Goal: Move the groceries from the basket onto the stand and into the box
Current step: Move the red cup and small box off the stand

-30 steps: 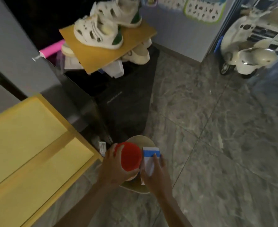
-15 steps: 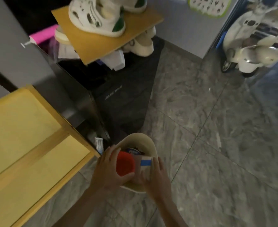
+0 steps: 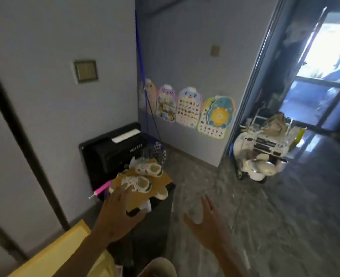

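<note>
This is a home, in a hallway or entry corner where a child lives. Cartoon-animal learning posters [image 3: 189, 108] are stuck low on the pale wall. Small white children's sandals [image 3: 138, 183] sit on a cardboard sheet [image 3: 163, 182] over a black bin [image 3: 157, 226]. A cream ride-on toy scooter [image 3: 253, 166] stands on the grey marble-look tiled floor [image 3: 285, 216] beside a sliding glass door [image 3: 325, 80]. A wall switch [image 3: 85, 70] is mounted above.
</note>
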The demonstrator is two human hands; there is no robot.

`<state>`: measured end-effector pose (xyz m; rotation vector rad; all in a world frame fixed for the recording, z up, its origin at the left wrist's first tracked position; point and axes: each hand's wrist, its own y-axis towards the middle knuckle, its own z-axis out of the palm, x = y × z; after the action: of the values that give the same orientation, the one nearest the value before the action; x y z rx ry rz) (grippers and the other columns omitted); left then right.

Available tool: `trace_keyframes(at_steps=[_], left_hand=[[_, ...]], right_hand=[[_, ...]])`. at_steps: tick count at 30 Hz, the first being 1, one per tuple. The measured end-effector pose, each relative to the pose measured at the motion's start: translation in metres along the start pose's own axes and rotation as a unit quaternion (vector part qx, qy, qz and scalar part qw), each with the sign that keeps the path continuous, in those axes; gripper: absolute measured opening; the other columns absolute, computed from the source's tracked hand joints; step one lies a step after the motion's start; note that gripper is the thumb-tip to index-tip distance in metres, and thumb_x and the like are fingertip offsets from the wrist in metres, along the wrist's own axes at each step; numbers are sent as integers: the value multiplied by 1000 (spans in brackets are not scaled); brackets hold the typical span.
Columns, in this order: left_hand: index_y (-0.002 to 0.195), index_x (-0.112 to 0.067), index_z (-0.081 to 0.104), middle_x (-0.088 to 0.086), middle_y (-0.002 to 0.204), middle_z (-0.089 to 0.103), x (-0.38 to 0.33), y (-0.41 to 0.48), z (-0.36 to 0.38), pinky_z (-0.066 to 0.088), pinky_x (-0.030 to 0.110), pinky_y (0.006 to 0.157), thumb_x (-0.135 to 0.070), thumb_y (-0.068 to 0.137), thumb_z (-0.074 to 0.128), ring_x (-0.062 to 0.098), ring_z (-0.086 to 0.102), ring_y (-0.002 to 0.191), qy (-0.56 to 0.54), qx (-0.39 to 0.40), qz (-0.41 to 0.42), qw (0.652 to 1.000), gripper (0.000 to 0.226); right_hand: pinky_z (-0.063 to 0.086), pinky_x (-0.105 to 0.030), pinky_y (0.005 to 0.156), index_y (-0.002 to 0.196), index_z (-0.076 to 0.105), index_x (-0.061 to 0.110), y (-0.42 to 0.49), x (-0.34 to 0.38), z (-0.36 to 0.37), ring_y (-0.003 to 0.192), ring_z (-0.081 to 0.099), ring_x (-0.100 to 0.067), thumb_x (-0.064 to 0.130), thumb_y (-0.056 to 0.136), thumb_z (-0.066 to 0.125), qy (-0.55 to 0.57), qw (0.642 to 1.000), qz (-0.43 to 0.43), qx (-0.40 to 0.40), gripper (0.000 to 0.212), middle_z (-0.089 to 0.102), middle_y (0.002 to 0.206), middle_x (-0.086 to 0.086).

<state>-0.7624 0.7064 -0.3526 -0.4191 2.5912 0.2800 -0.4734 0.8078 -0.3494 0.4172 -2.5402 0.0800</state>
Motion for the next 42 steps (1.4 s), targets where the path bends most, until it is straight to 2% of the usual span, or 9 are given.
trace_keyframes(at_steps=[5,8,12,17,25,29,33,37,42], left_hand=[[162,-30,30,-3,168,29,-66,31,-157,28,48,126,-106,68,30,21,33,152,14,-42,32,999,121],[163,-28,29,-2,168,30,-101,27,-235,29,41,126,-92,81,45,22,37,149,35,-52,56,996,105],[165,-25,25,-1,171,27,-129,13,-302,28,41,126,-89,83,47,23,33,153,49,-70,74,994,107],[163,-26,30,1,168,32,-143,-11,-343,31,40,124,-80,89,54,24,36,151,50,-114,91,988,95],[162,-27,31,3,167,35,-129,-50,-370,35,51,122,-92,79,33,28,40,149,104,-146,34,983,105],[161,-26,34,2,165,37,-120,-81,-378,38,49,119,-88,82,34,29,42,147,125,-185,-27,974,100],[160,-23,37,6,164,40,-111,-128,-380,41,51,117,-83,89,41,31,46,144,144,-226,-94,959,93],[156,-21,43,7,159,45,-101,-195,-373,42,50,116,-84,86,39,32,49,141,163,-268,-180,932,94],[155,-21,44,7,158,46,-88,-308,-371,44,49,114,-86,82,36,32,50,139,177,-298,-290,892,98]], right_hand=[[35,-41,122,170,17,22,14,97,-135,160,28,-24,88,85,50,1,996,-70,-46,112,18,176,2],[42,-45,120,168,22,25,14,146,-199,154,38,-26,99,78,42,-8,994,-90,-62,119,31,172,-2],[45,-49,118,164,30,24,10,191,-253,148,45,-30,101,73,46,10,990,-118,-82,121,41,166,-4],[56,-50,103,149,51,24,-3,226,-286,129,62,-29,105,68,41,14,981,-161,-110,114,62,144,-3],[62,-45,78,117,61,28,-8,258,-282,95,71,-22,82,86,55,22,967,-233,-102,63,69,106,4],[59,-42,83,136,52,23,0,271,-273,95,67,-18,71,91,60,40,954,-283,-90,66,64,104,9],[58,-49,97,144,50,30,21,278,-243,119,65,-24,86,86,48,57,939,-338,-40,80,64,132,4],[44,-52,116,161,36,18,-20,305,-226,147,46,-32,87,86,42,23,936,-351,17,103,39,167,-7],[37,-46,123,167,27,14,-81,355,-177,154,37,-31,77,94,49,13,898,-427,106,99,29,173,-9]])
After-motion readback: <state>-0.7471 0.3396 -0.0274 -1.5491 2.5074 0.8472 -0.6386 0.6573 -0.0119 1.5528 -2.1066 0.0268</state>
